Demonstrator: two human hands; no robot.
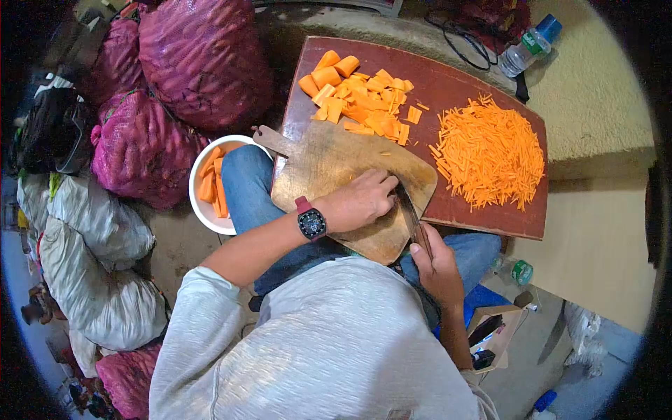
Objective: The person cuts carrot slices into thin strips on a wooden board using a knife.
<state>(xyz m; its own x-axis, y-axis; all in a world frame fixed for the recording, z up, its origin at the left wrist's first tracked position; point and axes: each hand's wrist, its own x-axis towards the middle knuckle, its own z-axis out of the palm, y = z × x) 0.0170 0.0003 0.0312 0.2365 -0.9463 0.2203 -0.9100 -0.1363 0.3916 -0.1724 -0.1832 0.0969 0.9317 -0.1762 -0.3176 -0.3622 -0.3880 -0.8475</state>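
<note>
A wooden cutting board [315, 168] lies at a slant across my lap and the edge of a red-brown board. My left hand [360, 201], with a watch at the wrist, rests on it with curled fingers; what lies under the fingertips is hidden. Close beside those fingertips is the dark blade of a knife [407, 207]. Its wooden handle is wrapped by my right hand [439, 264]. Beyond the cutting board sit carrot slices and chunks [367, 101]. To the right is a heap of carrot shreds [490, 154].
The red-brown board [427, 77] carries the carrot heaps. At my left knee stands a white bowl [201, 210] holding carrot pieces [213, 187]. Pink mesh sacks [203, 56] and white sacks [101, 280] crowd the left. A plastic bottle [521, 56] lies at the upper right.
</note>
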